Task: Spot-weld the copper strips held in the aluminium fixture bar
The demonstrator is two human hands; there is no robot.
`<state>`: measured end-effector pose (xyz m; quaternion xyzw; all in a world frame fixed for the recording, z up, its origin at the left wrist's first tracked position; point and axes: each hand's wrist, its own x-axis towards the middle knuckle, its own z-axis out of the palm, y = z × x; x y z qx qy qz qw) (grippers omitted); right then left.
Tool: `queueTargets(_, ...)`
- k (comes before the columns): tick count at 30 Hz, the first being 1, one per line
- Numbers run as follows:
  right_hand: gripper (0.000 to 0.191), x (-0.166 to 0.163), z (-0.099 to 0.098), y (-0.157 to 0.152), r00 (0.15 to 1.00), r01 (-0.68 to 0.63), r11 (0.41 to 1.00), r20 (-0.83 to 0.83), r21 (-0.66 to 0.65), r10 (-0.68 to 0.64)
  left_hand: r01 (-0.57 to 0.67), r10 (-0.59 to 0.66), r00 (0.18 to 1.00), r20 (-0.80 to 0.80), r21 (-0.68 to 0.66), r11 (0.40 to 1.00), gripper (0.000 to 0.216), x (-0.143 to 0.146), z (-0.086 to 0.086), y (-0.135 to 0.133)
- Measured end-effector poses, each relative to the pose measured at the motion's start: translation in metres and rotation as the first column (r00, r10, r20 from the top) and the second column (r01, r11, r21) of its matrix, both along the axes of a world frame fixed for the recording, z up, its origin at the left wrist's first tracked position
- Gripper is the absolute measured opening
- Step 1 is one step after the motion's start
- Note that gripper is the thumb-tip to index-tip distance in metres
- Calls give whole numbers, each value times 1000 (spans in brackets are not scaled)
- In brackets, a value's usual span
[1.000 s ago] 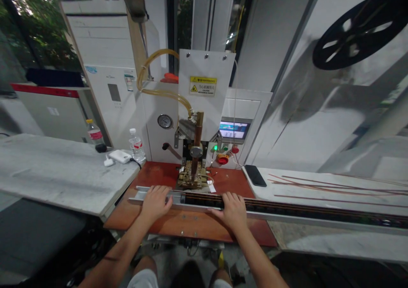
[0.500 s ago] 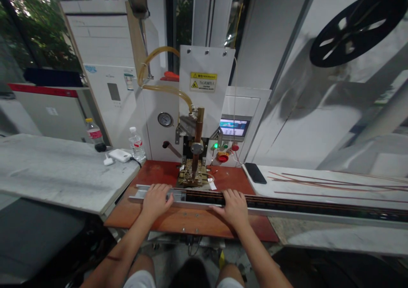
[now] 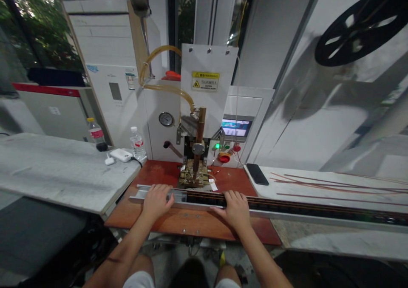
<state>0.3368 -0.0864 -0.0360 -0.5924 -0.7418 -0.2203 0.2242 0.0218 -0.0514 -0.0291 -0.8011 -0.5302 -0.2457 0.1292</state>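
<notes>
A long metal rail point(image 3: 302, 211) with a dark strip inside lies across the red-brown work plate point(image 3: 159, 220) and runs off to the right. My left hand point(image 3: 157, 201) rests palm down on the rail's left end, fingers over it. My right hand point(image 3: 236, 207) presses on the rail to the right of the middle. Just behind the rail stands a brass fixture point(image 3: 194, 177) under a copper rod point(image 3: 200, 131) of the white press machine point(image 3: 207, 88).
A phone point(image 3: 256, 174) and thin copper strips point(image 3: 334, 186) lie on the white bench at right. Two water bottles point(image 3: 137, 143) and a white charger point(image 3: 121, 155) stand on the left table. Red and green buttons point(image 3: 225, 154) and a small screen point(image 3: 235, 128) face me. A black reel point(image 3: 360, 29) hangs up right.
Both hands stay on the rail in nearly the same spots; my right hand has slid a little to the right. The view has shifted slightly.
</notes>
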Motion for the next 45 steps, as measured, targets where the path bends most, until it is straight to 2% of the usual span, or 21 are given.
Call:
queueTargets(9,54,-1,1,0,1000,7,1000,-3,-5,-7,5,-5,1000,9,-1,1000,29,0,1,0)
queueTargets(24,63,-4,12,-4,999,11,995,-33,-96,-14,0,0,1000,19,-8,1000,29,0,-1,0)
queueTargets(29,65,5,24,1,1000,9,984,-19,-180,-12,5,-5,999,44,-1,1000,30,0,-1,0)
queueTargets(33,62,31,41,23,993,106,978,-27,-179,-112,8,-8,998,63,-1,1000,30,0,-1,0)
queueTargets(35,63,53,50,41,975,216,958,-19,-190,-223,8,-9,998,57,5,1000,30,0,-2,0)
queueTargets(39,65,105,60,84,916,382,870,1,-312,-402,4,-4,999,43,2,1000,29,0,-3,1)
queueTargets(42,66,140,58,110,862,479,785,42,-394,-505,9,-9,998,56,5,1000,29,0,-4,2)
queueTargets(45,69,166,50,128,817,516,701,37,-492,-575,10,-11,998,68,12,1000,30,0,-4,2)
